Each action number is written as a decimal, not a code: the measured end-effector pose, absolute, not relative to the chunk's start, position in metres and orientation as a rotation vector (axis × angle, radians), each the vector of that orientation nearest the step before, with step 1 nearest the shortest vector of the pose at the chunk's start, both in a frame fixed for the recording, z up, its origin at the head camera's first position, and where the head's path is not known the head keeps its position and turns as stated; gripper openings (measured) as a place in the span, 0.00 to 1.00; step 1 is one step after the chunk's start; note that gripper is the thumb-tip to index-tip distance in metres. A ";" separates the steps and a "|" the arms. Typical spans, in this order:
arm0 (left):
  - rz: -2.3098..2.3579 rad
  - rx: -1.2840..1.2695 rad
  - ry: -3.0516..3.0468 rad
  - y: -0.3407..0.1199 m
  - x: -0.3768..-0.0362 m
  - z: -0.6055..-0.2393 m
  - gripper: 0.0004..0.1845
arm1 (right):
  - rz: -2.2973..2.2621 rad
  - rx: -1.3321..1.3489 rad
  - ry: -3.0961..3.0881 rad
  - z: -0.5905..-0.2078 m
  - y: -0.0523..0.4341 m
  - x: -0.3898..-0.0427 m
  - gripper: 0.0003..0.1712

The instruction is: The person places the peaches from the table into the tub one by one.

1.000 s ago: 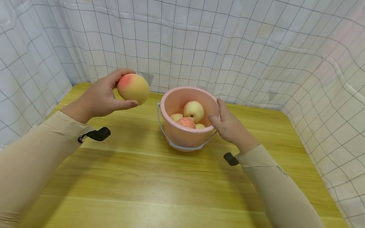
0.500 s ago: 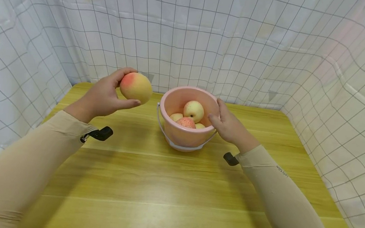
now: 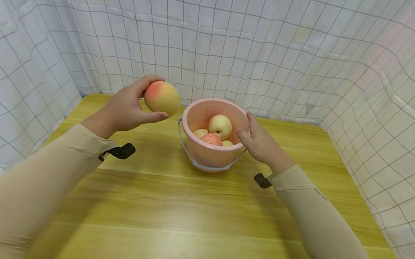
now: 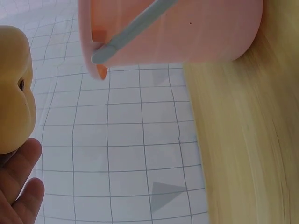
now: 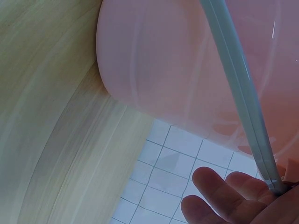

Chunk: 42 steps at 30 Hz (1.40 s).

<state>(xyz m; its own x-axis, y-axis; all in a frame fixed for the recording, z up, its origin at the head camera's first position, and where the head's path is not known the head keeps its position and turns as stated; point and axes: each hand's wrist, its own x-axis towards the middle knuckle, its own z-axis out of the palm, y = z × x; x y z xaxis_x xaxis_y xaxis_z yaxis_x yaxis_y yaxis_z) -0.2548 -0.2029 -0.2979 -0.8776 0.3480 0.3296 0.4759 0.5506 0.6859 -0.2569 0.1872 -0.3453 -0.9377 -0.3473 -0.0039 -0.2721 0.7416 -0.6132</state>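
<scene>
My left hand holds a yellow-and-red peach in the air, just left of a pink bucket; finger and thumb curl round the fruit. The left wrist view shows that peach at the frame's left edge, with the bucket above it. My right hand rests against the bucket's right rim with fingers fairly straight. In the right wrist view its fingertips lie beside the bucket's wall and its pale handle. Several peaches lie inside the bucket.
The bucket stands on a yellow wooden table. White gridded cloth closes in the back and both sides. The bucket's pale handle hangs down at its front. A small black clip shows at each wrist.
My left hand has carried the peach rightwards and slightly up, closer to the bucket's left rim. The right hand and bucket have stayed put.
</scene>
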 end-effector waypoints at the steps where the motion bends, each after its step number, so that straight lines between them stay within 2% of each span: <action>1: -1.232 -0.713 -2.625 -0.201 -0.255 -0.298 0.41 | -0.964 -0.502 2.822 -0.345 0.187 -0.257 0.49; 18: -1.243 -0.883 -2.565 -0.168 -0.267 -0.303 0.40 | -0.970 -0.487 2.819 -0.345 0.187 -0.257 0.49; 42: -1.191 -0.960 -2.616 -0.134 -0.272 -0.308 0.44 | -0.991 -0.464 2.815 -0.346 0.187 -0.258 0.49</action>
